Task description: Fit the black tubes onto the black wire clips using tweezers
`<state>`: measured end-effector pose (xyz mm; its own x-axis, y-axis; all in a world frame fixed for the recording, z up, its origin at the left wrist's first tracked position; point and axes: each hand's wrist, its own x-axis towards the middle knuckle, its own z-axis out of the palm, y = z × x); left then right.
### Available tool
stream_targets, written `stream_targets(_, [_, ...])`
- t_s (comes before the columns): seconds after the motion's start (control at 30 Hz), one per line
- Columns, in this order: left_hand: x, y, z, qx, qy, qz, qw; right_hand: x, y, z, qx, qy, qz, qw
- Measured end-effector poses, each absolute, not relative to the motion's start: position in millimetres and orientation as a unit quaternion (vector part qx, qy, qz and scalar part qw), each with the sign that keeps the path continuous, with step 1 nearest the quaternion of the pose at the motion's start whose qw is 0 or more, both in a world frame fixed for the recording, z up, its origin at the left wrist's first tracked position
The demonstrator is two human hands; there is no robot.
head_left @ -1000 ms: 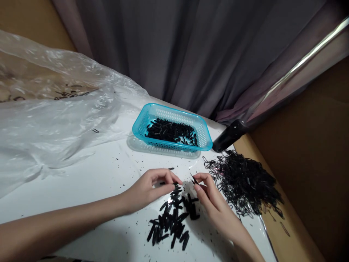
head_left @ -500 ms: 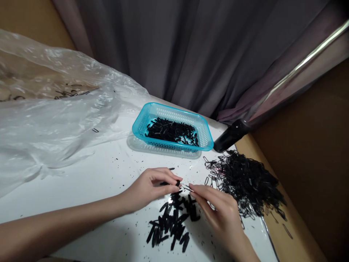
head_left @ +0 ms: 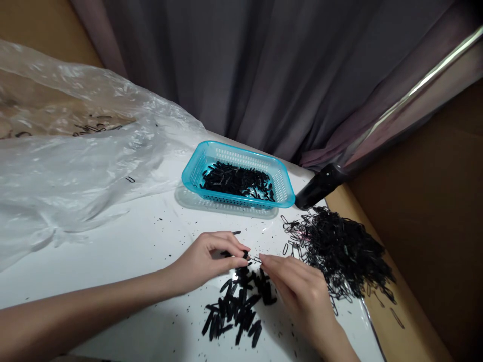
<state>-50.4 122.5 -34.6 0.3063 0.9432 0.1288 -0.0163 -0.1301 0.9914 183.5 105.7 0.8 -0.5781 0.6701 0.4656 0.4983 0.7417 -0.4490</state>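
My left hand (head_left: 206, 261) pinches a small black piece between thumb and fingers just above a pile of short black sleeve-like pieces (head_left: 237, 306) on the white table (head_left: 151, 251). My right hand (head_left: 298, 289) pinches a thin black wire clip, its fingertips meeting the left hand's. A heap of black wire clips (head_left: 339, 251) lies to the right of my right hand.
A turquoise plastic basket (head_left: 237, 181) holding more black pieces stands behind the hands. A large clear plastic bag (head_left: 68, 161) covers the table's left. A chrome pole with a black base (head_left: 320, 186) rises at right, beside the brown cardboard wall. Grey curtain hangs behind.
My right hand has turned palm down and moved left, bringing its clip to the left hand's fingertips. The left hand has barely moved.
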Motion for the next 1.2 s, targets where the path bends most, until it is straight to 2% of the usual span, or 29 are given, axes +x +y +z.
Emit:
stream_targets(0.27, [-51.8,123.0,-35.2,0.642,0.389,0.436,0.497,183.1,109.4,6.1,-0.324,-0.898,0.096,0.283])
stream_targets(0.57, [-53.7,121.3,-33.2,0.713,0.355,0.419,0.435,184.5,110.0,8.8,-0.317,-0.907,0.12,0.251])
stream_targets(0.7, [-53.1,120.3,-28.5,0.7,0.344,0.419,0.465,186.3,111.2,7.8,-0.307,-0.89,0.175,0.289])
stream_targets(0.93, [-52.5,120.0,-26.5,0.609,0.36,0.405,0.579,183.6,105.4,19.0,-0.326,-0.798,0.35,0.367])
stream_targets(1.03, [-52.8,120.0,-26.6,0.598,0.332,0.404,0.608,183.6,105.7,21.6,-0.355,-0.789,0.315,0.39])
stream_targets(1.2, [-54.4,119.3,-25.6,0.625,0.325,0.416,0.575,185.3,109.5,16.3,-0.368,-0.822,0.254,0.353])
